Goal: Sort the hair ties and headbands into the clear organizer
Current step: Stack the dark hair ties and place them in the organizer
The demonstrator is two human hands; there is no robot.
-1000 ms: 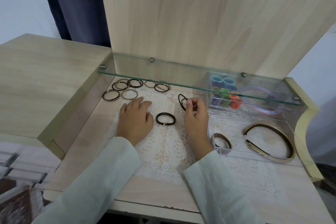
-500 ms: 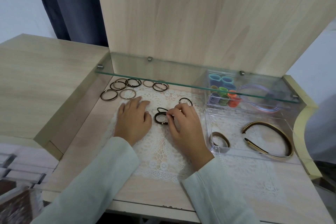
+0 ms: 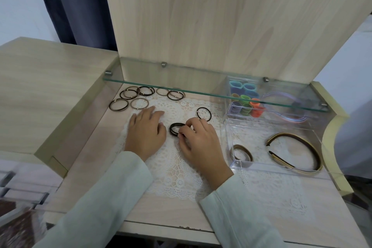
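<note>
My right hand [image 3: 198, 139] pinches a black hair tie [image 3: 174, 129] lying on the lace mat, fingertips curled on its right side. Flat on the mat just left of that tie rests my left hand [image 3: 146, 130], fingers relaxed. A thin black hair tie [image 3: 204, 113] lies alone behind my right hand. Several brown and black hair ties [image 3: 138, 95] are scattered at the back left. The clear organizer [image 3: 261, 165] stands at the right; its front part holds a brown headband [image 3: 296, 152] and a brown tie [image 3: 241, 152], its back part holds coloured ties [image 3: 244, 104].
A glass shelf [image 3: 211, 94] runs across above the back of the surface, over the organizer's rear part. A pale purple headband [image 3: 281, 106] lies under it at the right. An upright wooden panel [image 3: 221, 16] closes the back. A raised wooden top [image 3: 40, 90] borders the left.
My right hand left the thin black tie on the mat and moved left to the thicker black tie, which it now pinches. My left hand stayed flat.
</note>
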